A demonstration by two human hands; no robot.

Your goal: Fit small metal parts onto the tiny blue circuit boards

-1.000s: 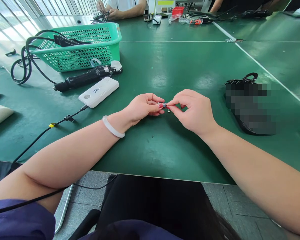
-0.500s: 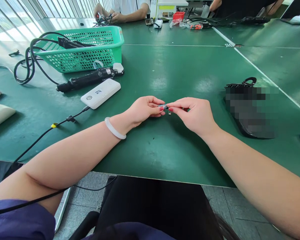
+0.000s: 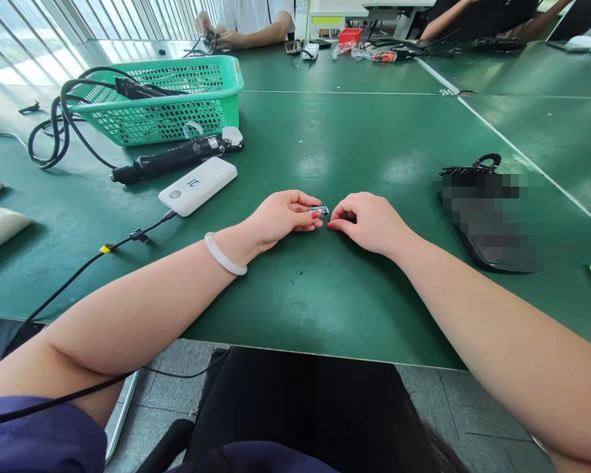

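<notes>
My left hand is closed in a pinch around a small silver-and-black part, whose end sticks out past the fingertips. It is too small to name more exactly. Just to the right, my right hand is low over the table with its fingers curled and thumb and fingertip together. Whatever they hold, if anything, is hidden. The two hands are a short gap apart.
A green basket with black cabled gear stands at the back left. Before it lie a black cylindrical tool and a white power bank with a cable. A black pouch-like item lies right. Other people sit across the table.
My right hand has drawn off the small part and dropped slightly, its fingers curling. A little metal piece seen below those fingers no longer shows. The left hand keeps its grip.
</notes>
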